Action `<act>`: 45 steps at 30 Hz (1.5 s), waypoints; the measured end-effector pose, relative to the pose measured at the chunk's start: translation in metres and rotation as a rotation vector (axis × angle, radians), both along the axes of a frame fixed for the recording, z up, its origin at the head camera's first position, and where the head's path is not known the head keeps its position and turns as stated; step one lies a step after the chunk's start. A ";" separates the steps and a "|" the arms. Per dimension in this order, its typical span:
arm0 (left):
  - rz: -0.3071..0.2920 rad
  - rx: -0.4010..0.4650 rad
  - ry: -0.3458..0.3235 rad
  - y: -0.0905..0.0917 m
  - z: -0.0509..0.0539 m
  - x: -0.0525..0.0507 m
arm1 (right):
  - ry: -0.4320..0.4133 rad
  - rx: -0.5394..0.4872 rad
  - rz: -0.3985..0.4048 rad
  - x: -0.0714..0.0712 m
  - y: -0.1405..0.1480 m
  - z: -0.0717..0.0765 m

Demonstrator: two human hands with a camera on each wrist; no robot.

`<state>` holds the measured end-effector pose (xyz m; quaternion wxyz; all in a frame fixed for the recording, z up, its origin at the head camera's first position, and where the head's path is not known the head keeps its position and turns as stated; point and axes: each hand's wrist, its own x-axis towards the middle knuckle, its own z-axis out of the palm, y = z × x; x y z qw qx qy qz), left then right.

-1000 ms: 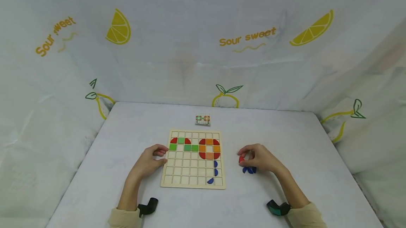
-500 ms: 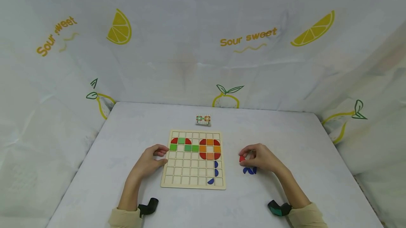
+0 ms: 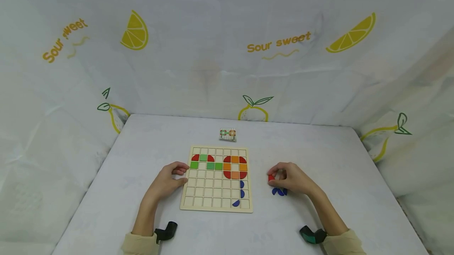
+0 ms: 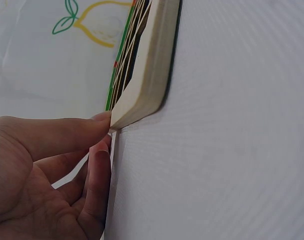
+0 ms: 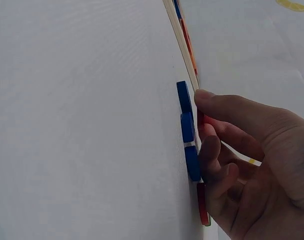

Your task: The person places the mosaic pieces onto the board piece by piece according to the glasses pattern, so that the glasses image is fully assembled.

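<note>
My left hand [image 3: 166, 181] rests at the left side of the pale wooden grid board [image 3: 209, 190], its thumb and fingertips touching the edge. The left wrist view shows that thumb against the board's corner area [image 4: 136, 102], with the other fingers loosely bent. To the right of the board, my right hand [image 3: 291, 177] pinches a small red piece [image 3: 271, 177] between thumb and fingers. Blue half-round pieces [image 3: 280, 192] lie on the table just under this hand. In the right wrist view, another red piece [image 5: 202, 204] stands out below the fingers, near the blue pieces [image 5: 192, 162].
Red, green and orange pieces [image 3: 235, 159] fill part of the board's upper rows. Blue half-rounds [image 3: 242, 184] sit near its right side. A small pattern card [image 3: 227, 134] lies behind it on the white table [image 3: 149, 140]. A lemon-print curtain [image 3: 198, 69] hangs behind.
The red piece turns slightly in my right fingers. The left hand stays at the board's edge, and the board pieces are unchanged. The head view shifts very little.
</note>
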<state>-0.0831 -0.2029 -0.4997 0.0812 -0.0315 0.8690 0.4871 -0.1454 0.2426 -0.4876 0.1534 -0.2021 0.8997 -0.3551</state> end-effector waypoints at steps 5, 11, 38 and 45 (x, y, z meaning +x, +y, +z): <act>0.005 0.001 -0.007 0.000 -0.001 0.000 | -0.018 -0.045 0.014 -0.001 -0.003 0.002; 0.011 0.000 -0.011 0.000 -0.002 0.000 | -0.042 -0.081 0.042 -0.001 -0.011 0.007; 0.028 -0.013 -0.017 0.001 -0.002 -0.002 | -0.099 -0.282 0.353 -0.043 -0.118 0.019; 0.034 -0.011 -0.016 0.002 0.000 -0.002 | -0.173 -0.320 0.369 -0.053 -0.149 0.009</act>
